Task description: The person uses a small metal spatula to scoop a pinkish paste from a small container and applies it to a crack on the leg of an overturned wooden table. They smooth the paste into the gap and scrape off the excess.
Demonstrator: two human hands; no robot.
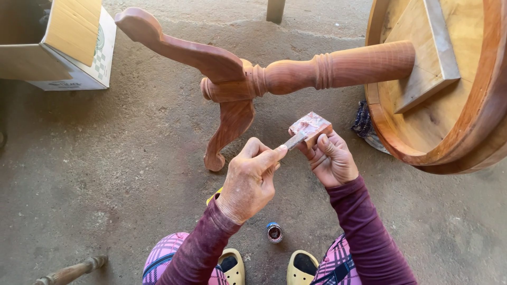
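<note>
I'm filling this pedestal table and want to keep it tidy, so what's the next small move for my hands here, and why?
Probably scrape a little filler from the small block in your right hand onto the blade your left hand pinches. The blade tip already rests on the block's smeared face, and the carved table leg lies just ahead on the floor, within easy reach.
</note>
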